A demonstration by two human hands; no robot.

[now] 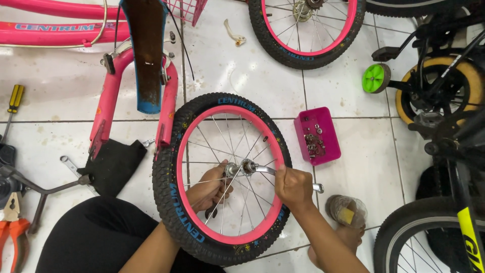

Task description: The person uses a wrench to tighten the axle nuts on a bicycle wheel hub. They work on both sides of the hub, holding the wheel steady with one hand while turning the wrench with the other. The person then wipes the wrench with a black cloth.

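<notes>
White tiled floor [252, 65], grubby in places, crowded with bicycle parts. Right hand [293, 186] closed in a full fist round the shaft of a silver metal spanner [283, 176], whose head sits on the nut at the steel hub axle [241, 168] and whose far end pokes out past the knuckles. Left hand [209, 191] reaching in through the thin wire spokes, fingers curled under the hub's other side, apparently pinching the axle or its nut; exact grip hidden by the spokes. Both forearms coming up from below, wrists low, elbows apart, one on each side of the hub.

Best done, at a guess, with the spanner seated square on the flats, pulled in a smooth arc clear of the spokes, and the opposite side held firm against turning.

Outward: small black-tyred wheel with a pink rim [222, 177], lying flat on the floor over a black-clad knee. Just right, a pink plastic tray of nuts and washers [317, 135]. Top left, a pink bicycle fork with a blue mudguard [146, 65]; far left, orange-handled pliers [15, 235].
</notes>
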